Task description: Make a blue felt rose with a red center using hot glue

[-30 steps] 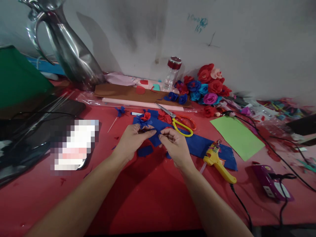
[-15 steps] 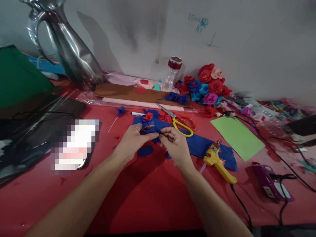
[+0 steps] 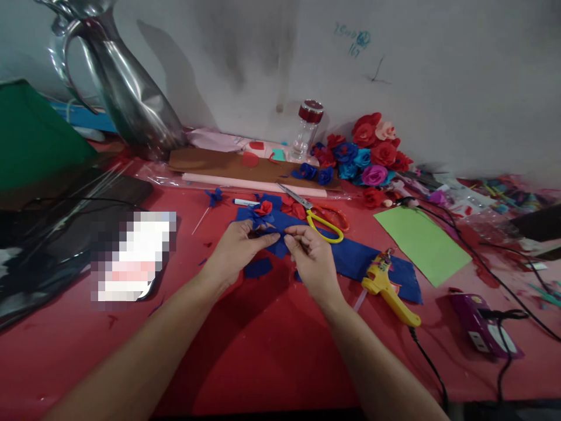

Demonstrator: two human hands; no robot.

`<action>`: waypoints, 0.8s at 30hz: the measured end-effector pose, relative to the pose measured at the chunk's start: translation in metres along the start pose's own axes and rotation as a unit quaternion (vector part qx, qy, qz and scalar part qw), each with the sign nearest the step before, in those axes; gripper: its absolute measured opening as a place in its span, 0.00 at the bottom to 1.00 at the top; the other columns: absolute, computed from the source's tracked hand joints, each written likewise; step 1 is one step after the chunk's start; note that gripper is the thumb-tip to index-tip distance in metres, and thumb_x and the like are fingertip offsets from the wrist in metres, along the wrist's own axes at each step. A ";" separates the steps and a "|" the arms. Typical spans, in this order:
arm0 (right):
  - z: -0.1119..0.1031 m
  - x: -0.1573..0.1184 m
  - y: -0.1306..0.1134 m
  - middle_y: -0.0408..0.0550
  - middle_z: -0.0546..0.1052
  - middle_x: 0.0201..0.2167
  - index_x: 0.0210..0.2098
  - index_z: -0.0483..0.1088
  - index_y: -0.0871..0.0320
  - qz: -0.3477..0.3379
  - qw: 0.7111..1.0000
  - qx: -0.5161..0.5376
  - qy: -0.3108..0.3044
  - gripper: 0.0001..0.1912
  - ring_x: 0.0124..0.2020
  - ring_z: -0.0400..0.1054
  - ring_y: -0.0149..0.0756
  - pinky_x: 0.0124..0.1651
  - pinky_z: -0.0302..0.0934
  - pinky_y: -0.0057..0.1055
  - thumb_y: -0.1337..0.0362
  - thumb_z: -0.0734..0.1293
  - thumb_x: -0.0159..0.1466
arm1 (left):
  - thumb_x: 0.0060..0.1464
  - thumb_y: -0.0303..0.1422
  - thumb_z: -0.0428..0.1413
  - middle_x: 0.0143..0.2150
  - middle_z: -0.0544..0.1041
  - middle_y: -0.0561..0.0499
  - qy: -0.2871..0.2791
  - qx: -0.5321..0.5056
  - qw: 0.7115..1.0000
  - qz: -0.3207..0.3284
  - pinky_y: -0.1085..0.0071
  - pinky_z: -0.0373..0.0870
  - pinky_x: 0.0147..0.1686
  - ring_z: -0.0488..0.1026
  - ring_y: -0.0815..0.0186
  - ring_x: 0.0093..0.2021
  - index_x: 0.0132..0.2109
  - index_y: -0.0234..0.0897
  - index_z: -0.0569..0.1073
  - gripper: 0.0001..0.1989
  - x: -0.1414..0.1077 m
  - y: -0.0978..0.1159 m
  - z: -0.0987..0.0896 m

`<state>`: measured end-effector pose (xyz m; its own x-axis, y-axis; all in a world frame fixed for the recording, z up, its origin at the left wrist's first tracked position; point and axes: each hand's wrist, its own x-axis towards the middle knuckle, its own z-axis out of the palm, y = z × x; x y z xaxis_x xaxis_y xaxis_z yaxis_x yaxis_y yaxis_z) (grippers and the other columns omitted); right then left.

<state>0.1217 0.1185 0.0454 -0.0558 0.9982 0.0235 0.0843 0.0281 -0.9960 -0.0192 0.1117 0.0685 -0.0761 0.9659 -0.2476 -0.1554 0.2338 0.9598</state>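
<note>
Near the red worktop's (image 3: 263, 351) middle, the left hand (image 3: 239, 248) and right hand (image 3: 312, 262) both stay pinched on a small dark-blue felt piece (image 3: 277, 244). Since a second ago the fingertips have drawn closer, folding it tighter.

Table (image 3: 272, 351), red covering. On it: blue felt sheet (image 3: 350, 257) at centre; yellow-handled scissors (image 3: 322, 225) behind it; yellow glue gun (image 3: 388, 286) on the sheet's right end; green paper (image 3: 421, 242) toward the right edge; purple device (image 3: 482, 327) near the front right corner; paper flowers (image 3: 366, 155) along the back edge; steel jug (image 3: 118, 88) at the back left.

Craft workbench: glue gun (image 3: 388, 286), scissors (image 3: 316, 217), paper roses (image 3: 366, 151), scraps on red table (image 3: 263, 351).
</note>
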 end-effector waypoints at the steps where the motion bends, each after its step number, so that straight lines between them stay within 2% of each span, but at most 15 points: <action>1: 0.000 0.000 0.001 0.38 0.70 0.21 0.33 0.72 0.56 -0.001 1.000 -0.002 -0.002 0.07 0.21 0.60 0.28 0.26 0.55 0.26 0.58 0.67 0.59 | 0.39 0.34 0.65 0.34 0.81 0.47 0.000 0.004 1.000 -0.002 0.64 0.72 0.41 0.76 0.60 0.36 0.32 0.36 0.79 0.10 0.000 0.000 0.000; 5: -0.001 0.001 0.004 0.39 0.70 0.22 0.27 0.71 0.55 -0.008 1.000 0.000 -0.015 0.11 0.23 0.60 0.29 0.27 0.54 0.27 0.55 0.68 0.59 | 0.39 0.36 0.66 0.32 0.80 0.48 -0.016 0.003 1.000 -0.008 0.65 0.72 0.38 0.75 0.61 0.35 0.32 0.36 0.78 0.11 0.000 -0.002 0.000; 9: -0.002 0.003 0.007 0.40 0.69 0.21 0.25 0.68 0.55 0.000 1.000 0.010 -0.019 0.13 0.25 0.62 0.31 0.27 0.55 0.27 0.53 0.70 0.58 | 0.35 0.33 0.67 0.32 0.80 0.49 -0.042 -0.023 0.999 -0.012 0.64 0.73 0.40 0.75 0.63 0.33 0.32 0.36 0.79 0.12 0.001 -0.005 0.001; 14: 0.000 0.003 0.004 0.39 0.72 0.22 0.28 0.70 0.55 0.030 0.997 0.070 0.005 0.13 0.24 0.63 0.28 0.28 0.58 0.26 0.53 0.72 0.55 | 0.39 0.33 0.64 0.27 0.76 0.52 0.003 0.013 0.999 0.032 0.67 0.69 0.40 0.71 0.66 0.32 0.26 0.36 0.77 0.05 0.003 -0.005 -0.002; 17: 0.001 0.005 -0.001 0.38 0.74 0.21 0.32 0.71 0.56 0.100 0.986 0.128 -0.025 0.15 0.21 0.65 0.28 0.26 0.59 0.25 0.55 0.74 0.49 | 0.41 0.33 0.64 0.26 0.73 0.54 0.038 0.009 0.998 0.054 0.69 0.67 0.38 0.68 0.68 0.30 0.25 0.37 0.75 0.06 0.006 -0.004 -0.005; 19: 0.002 0.006 -0.003 0.37 0.73 0.17 0.29 0.71 0.56 0.136 0.980 0.134 -0.048 0.15 0.18 0.64 0.27 0.24 0.56 0.25 0.57 0.75 0.47 | 0.42 0.33 0.64 0.25 0.72 0.55 0.050 0.005 0.997 0.060 0.69 0.66 0.37 0.67 0.69 0.29 0.25 0.37 0.75 0.06 0.007 -0.005 -0.006; 21: 0.001 0.006 -0.003 0.37 0.71 0.14 0.26 0.69 0.56 0.142 0.981 0.124 -0.050 0.14 0.16 0.64 0.27 0.22 0.54 0.24 0.57 0.74 0.47 | 0.42 0.34 0.64 0.25 0.72 0.55 0.053 -0.003 0.997 0.059 0.69 0.67 0.36 0.68 0.68 0.30 0.26 0.37 0.75 0.07 0.007 -0.006 -0.005; 24: 0.001 0.005 -0.002 0.37 0.71 0.13 0.26 0.70 0.57 0.113 0.988 0.100 -0.038 0.12 0.15 0.63 0.26 0.21 0.52 0.24 0.57 0.73 0.49 | 0.40 0.34 0.65 0.30 0.75 0.53 0.033 -0.033 0.998 0.036 0.67 0.69 0.38 0.72 0.66 0.33 0.31 0.37 0.76 0.09 0.006 -0.006 -0.004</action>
<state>0.1204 0.1239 0.0470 -0.1331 0.9708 -0.1994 -0.0957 -0.2128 -0.9724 -0.0227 0.1151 0.0607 -0.1530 0.9702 -0.1879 -0.2109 0.1537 0.9653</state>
